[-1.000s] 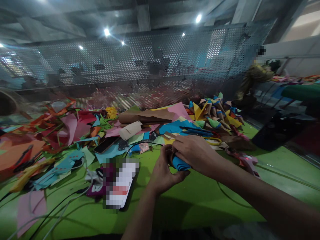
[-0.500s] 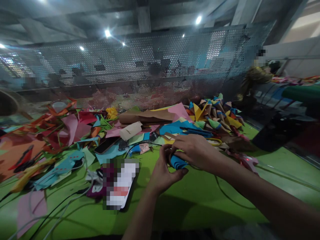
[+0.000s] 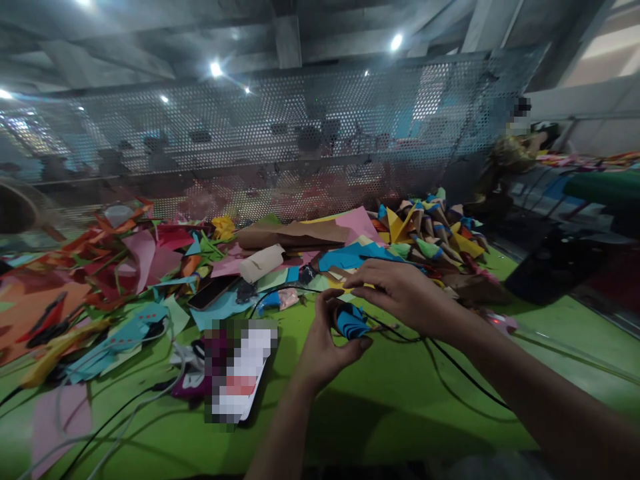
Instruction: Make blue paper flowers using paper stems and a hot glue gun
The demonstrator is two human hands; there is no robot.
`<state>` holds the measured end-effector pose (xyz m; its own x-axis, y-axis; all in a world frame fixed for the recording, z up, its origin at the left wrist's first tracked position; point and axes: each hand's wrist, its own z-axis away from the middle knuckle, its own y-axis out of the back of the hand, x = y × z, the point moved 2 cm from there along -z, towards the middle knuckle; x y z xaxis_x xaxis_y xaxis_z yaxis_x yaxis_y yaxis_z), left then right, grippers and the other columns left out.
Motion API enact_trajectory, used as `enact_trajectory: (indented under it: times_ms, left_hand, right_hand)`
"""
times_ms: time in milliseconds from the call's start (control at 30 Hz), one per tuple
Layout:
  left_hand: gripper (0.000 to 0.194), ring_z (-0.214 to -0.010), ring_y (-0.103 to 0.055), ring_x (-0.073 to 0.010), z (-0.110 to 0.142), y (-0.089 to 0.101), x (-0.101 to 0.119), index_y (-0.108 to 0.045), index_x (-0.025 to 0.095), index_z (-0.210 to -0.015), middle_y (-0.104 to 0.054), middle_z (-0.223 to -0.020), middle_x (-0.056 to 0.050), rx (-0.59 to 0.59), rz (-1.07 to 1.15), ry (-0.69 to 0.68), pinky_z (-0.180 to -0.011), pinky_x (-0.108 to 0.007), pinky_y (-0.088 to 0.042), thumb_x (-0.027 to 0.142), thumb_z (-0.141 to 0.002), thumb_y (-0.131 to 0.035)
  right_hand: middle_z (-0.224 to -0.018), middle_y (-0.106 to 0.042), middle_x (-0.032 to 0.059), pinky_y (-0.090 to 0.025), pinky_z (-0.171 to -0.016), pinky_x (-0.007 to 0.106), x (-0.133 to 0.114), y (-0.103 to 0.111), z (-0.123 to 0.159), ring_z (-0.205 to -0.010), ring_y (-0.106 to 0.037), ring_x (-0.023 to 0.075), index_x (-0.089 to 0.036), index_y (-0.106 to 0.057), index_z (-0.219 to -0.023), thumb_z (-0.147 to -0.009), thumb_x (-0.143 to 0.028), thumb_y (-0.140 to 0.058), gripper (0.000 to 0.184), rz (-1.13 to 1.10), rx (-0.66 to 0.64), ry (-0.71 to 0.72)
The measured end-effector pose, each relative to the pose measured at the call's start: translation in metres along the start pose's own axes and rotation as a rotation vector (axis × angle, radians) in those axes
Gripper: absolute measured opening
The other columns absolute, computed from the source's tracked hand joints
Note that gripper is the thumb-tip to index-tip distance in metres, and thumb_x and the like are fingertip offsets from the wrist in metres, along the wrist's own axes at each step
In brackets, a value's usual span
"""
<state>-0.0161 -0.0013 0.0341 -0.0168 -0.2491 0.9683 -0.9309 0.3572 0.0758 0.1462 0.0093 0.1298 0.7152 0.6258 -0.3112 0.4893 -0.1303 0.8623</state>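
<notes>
Fingers [image 3: 325,308] of the left hand [image 3: 320,350] hold the rolled blue paper [image 3: 353,324] above the green worktop [image 3: 400,407], seemingly alone now that the right hand [image 3: 407,293] has lifted away, its bent fingers pinching something or nothing, I can't tell.

Place: craft workshop | paper scraps [image 3: 141,252] | green worktable [image 3: 390,387] | perforated partition [image 3: 280,107]

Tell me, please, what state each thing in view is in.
Blue roll, curled, layers showing
Left grip, closed around that roll
Right grip, fingers bent, contact unclear
Nearer phone, screen lit
Farther phone, screen dark
Brown paper, partly rolled
Pink tool, red light glowing
Ceiling lights, on
</notes>
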Motion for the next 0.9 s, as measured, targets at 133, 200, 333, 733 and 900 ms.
enact_trajectory:
  times_ms: [133, 200, 333, 733, 900]
  left_hand:
    - [0.069, -0.097, -0.057, -0.0199, 0.001, 0.000, 0.001, -0.034, 0.025, -0.128, -0.055, -0.112, -0.006, 0.019, 0.004, 0.011, -0.086, -0.034, -0.047, 0.031, -0.072, -0.074]
    - [0.070, -0.103, -0.057, -0.0217, 0.001, 0.000, 0.000, -0.033, 0.026, -0.128, -0.055, -0.116, -0.006, 0.028, -0.006, 0.004, -0.088, -0.035, -0.047, 0.029, -0.071, -0.074]
    - [0.070, -0.107, -0.057, -0.0226, 0.001, -0.001, -0.001, -0.032, 0.026, -0.128, -0.057, -0.117, -0.006, 0.000, -0.032, -0.011, -0.089, -0.035, -0.047, 0.025, -0.071, -0.074]
    - [0.067, -0.106, -0.060, -0.0231, -0.001, -0.002, 0.006, -0.034, 0.025, -0.123, -0.059, -0.123, -0.008, -0.032, -0.011, 0.004, -0.088, -0.035, -0.048, 0.026, -0.070, -0.075]
    - [0.069, -0.113, -0.059, -0.0252, -0.001, -0.002, 0.006, -0.034, 0.024, -0.125, -0.058, -0.128, -0.010, -0.046, -0.019, 0.013, -0.091, -0.036, -0.048, 0.025, -0.070, -0.076]
  right_hand:
    - [-0.091, -0.071, 0.0038, -0.043, -0.075, 0.027, 0.004, 0.000, 0.004, -0.086, -0.064, 0.0180, -0.019, -0.072, -0.093, -0.091, -0.023, -0.064, 0.009, -0.015, 0.004, -0.050]
    - [-0.089, -0.070, 0.0034, -0.042, -0.074, 0.027, 0.003, -0.004, 0.006, -0.084, -0.063, 0.0179, -0.019, -0.071, -0.091, -0.090, -0.026, -0.065, 0.009, -0.008, -0.017, -0.061]
    - [-0.088, -0.070, 0.0036, -0.041, -0.073, 0.027, 0.000, -0.012, 0.006, -0.084, -0.064, 0.0184, -0.019, -0.070, -0.088, -0.088, -0.024, -0.067, 0.006, 0.016, -0.051, -0.095]
    - [-0.091, -0.070, 0.0062, -0.035, -0.067, 0.028, -0.009, -0.016, 0.000, -0.083, -0.063, 0.0188, -0.016, -0.071, -0.092, -0.089, -0.018, -0.063, 0.009, 0.191, -0.091, 0.045]
    - [-0.084, -0.069, 0.0050, -0.031, -0.063, 0.028, -0.014, -0.017, -0.004, -0.077, -0.059, 0.0170, -0.015, -0.070, -0.084, -0.089, -0.016, -0.063, 0.009, 0.254, -0.073, 0.120]
